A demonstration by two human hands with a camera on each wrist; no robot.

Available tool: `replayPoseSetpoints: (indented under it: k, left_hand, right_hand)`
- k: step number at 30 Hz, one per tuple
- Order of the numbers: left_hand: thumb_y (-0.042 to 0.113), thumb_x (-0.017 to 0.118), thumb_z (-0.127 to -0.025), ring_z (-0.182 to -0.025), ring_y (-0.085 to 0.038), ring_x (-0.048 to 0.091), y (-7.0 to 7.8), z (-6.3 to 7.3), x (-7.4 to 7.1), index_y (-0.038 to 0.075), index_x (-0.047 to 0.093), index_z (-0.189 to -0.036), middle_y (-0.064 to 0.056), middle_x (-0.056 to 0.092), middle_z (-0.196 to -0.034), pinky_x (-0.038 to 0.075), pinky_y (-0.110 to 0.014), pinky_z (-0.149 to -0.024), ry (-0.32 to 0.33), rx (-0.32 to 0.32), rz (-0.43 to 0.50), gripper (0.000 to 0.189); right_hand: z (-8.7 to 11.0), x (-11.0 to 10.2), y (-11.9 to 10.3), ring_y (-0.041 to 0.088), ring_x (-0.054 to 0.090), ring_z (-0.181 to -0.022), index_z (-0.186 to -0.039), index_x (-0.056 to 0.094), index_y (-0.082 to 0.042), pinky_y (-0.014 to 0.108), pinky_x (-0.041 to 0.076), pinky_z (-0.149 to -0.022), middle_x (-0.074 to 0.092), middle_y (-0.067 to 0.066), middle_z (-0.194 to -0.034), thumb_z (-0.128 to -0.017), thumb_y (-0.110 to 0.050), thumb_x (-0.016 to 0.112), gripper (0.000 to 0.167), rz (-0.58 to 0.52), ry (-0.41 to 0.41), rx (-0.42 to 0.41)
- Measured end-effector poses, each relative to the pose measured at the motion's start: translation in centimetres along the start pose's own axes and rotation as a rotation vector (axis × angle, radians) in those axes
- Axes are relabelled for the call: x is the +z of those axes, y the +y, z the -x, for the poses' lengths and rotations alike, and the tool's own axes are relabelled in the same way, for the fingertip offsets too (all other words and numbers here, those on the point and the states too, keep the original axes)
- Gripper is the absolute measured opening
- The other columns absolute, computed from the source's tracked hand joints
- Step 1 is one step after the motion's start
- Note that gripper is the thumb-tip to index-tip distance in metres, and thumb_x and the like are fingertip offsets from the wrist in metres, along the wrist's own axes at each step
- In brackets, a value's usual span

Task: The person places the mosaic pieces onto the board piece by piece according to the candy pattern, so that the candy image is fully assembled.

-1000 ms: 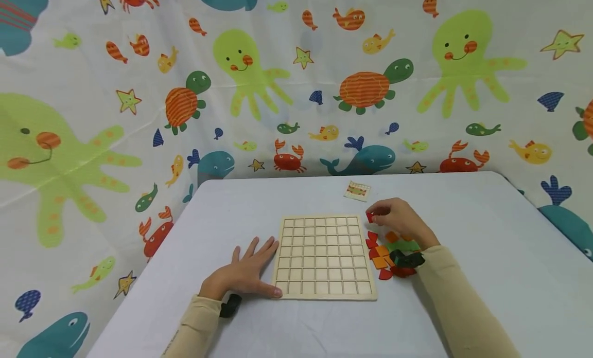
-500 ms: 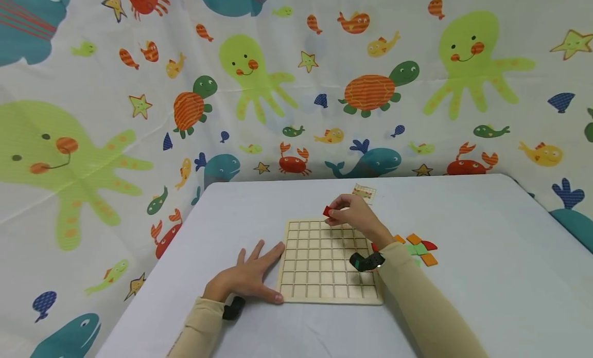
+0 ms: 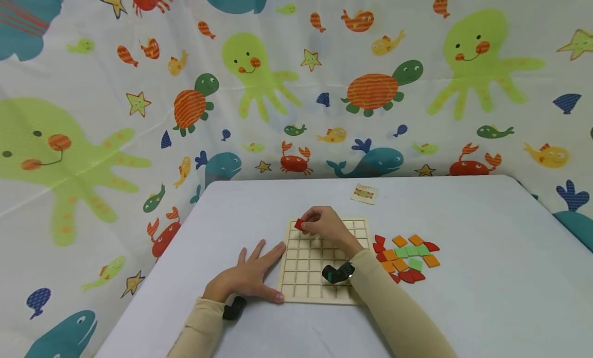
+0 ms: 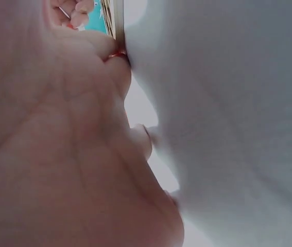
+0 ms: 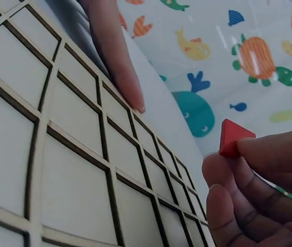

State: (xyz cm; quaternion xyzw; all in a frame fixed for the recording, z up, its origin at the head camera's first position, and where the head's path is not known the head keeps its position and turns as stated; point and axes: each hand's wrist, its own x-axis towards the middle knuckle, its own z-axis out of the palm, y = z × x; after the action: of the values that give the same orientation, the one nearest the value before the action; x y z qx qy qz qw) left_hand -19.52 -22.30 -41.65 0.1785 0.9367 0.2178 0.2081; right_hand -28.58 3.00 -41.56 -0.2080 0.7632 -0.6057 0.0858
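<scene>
A square wooden grid board lies flat on the table, its visible cells bare. Over its far left corner, my right hand pinches a small red tile between thumb and fingers, a little above the board in the right wrist view. Spread out flat, my left hand touches the board's left edge with its thumb and a fingertip. The left wrist view is mostly filled by that palm, with the board's edge at the top.
Right of the board lie loose flat tiles: several orange ones, green ones and red ones. A small printed card lies beyond the board. A cloth with sea animals hangs behind the white table.
My right hand has carried the red tile leftward from beside the loose tiles to over the board's far left corner. The left hand stays at the board's left edge.
</scene>
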Motion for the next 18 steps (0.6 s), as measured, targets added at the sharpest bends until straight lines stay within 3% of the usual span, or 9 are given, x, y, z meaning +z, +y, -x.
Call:
replayPoseSetpoints:
  k: [6,11,18]
  left_hand:
    - [0.060,0.090,-0.078,-0.163,-0.040,-0.006,-0.1,-0.1,0.3,0.020,0.020,-0.174,-0.002,0.018,-0.179,-0.010,-0.072,-0.122,0.009,-0.011,-0.022,0.125]
    - [0.059,0.090,-0.079,-0.163,-0.040,-0.007,-0.2,-0.1,0.4,0.019,0.020,-0.173,-0.002,0.017,-0.179,-0.011,-0.073,-0.121,0.008,0.001,-0.014,0.124]
    - [0.058,0.090,-0.080,-0.163,-0.039,-0.007,-0.3,0.0,0.3,0.018,0.021,-0.173,-0.002,0.018,-0.179,-0.011,-0.073,-0.121,0.012,0.002,-0.008,0.123]
  right_hand:
    - [-0.1,1.1,0.1,0.028,0.072,-0.084,-0.109,0.073,0.003,0.033,0.060,-0.075,0.074,0.010,-0.095,-0.101,-0.002,0.069,0.011,0.034,0.006,0.038]
    - [-0.3,1.8,0.4,0.020,0.066,-0.072,-0.104,0.076,-0.001,0.029,0.054,-0.066,0.072,0.004,-0.089,-0.097,-0.001,0.070,0.009,0.163,0.002,0.023]
    - [-0.4,2.2,0.1,0.015,0.061,-0.074,-0.096,0.078,-0.004,0.031,0.052,-0.070,0.071,0.000,-0.084,-0.091,-0.002,0.074,0.007,0.325,-0.037,-0.017]
